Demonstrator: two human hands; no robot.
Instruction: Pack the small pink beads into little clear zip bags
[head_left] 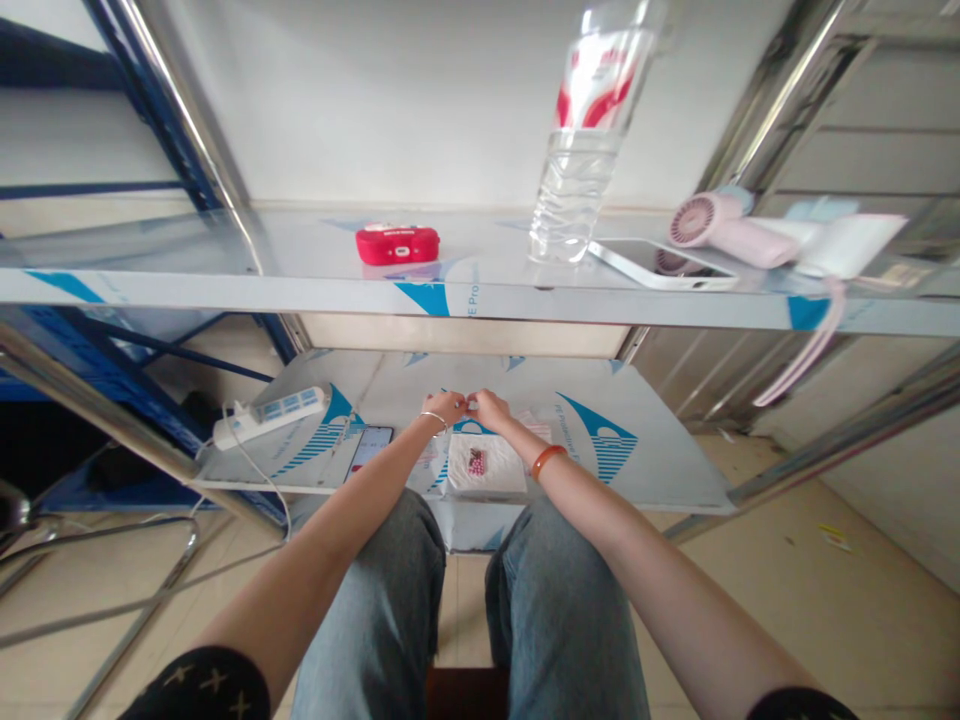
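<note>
White packet (487,478) lies flat on the lower shelf (667,440), near the front edge, small pink-red piece (478,461) on top. Clock centred on packet, 12 = away from the person.

Left hand (448,407) at 11, right hand (489,408) at 12, both just off its far side. Fingers curled in, tips meeting; too small to tell if they clamp anything.

Handling, my read: packet light, soft, creases easily, film maybe slippy. Take it flat by both side edges, no squeezing the middle. Pink-red piece probably loose-ish; pinch by its rim, keep packet level.

Around: dark-screened phone (373,448) at 9, power strip (289,405) past it with cable (259,462) trailing off the edge. Upper shelf (300,290) overhead at 12 limits lift: red case (397,246) at 11, bottle (577,170) at 1, white phone (664,265) and pink fan (731,230) toward 2. Knees crowd 6.
</note>
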